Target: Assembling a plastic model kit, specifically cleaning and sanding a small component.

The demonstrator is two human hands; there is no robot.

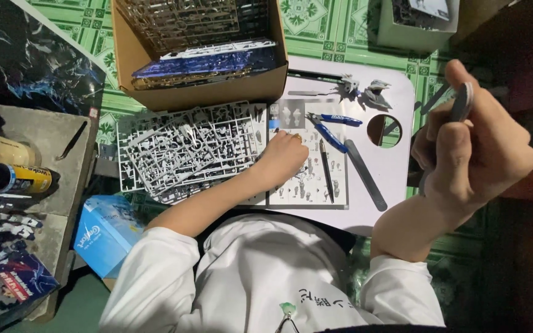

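Note:
My left hand (284, 158) rests on a grey instruction sheet (306, 188) with its fingers curled under, right beside a grey plastic parts frame (183, 151). Nothing shows inside that hand. My right hand (473, 145) is raised close to the camera at the right and grips a thin flat grey stick (462, 102) between thumb and fingers. Blue-handled nippers (331, 126), a slim black tool (326, 172) and a dark grey sanding stick (365, 176) lie on the sheet and on the white board (396, 160) between my hands.
A cardboard box (205, 94) holding more parts frames stands behind the sheet. Small assembled grey model pieces (365, 91) sit at the board's far edge. At the left are a can (16, 179), a blue box (103, 231) and a dark printed lid (26, 55). A green patterned mat (322, 28) lies underneath.

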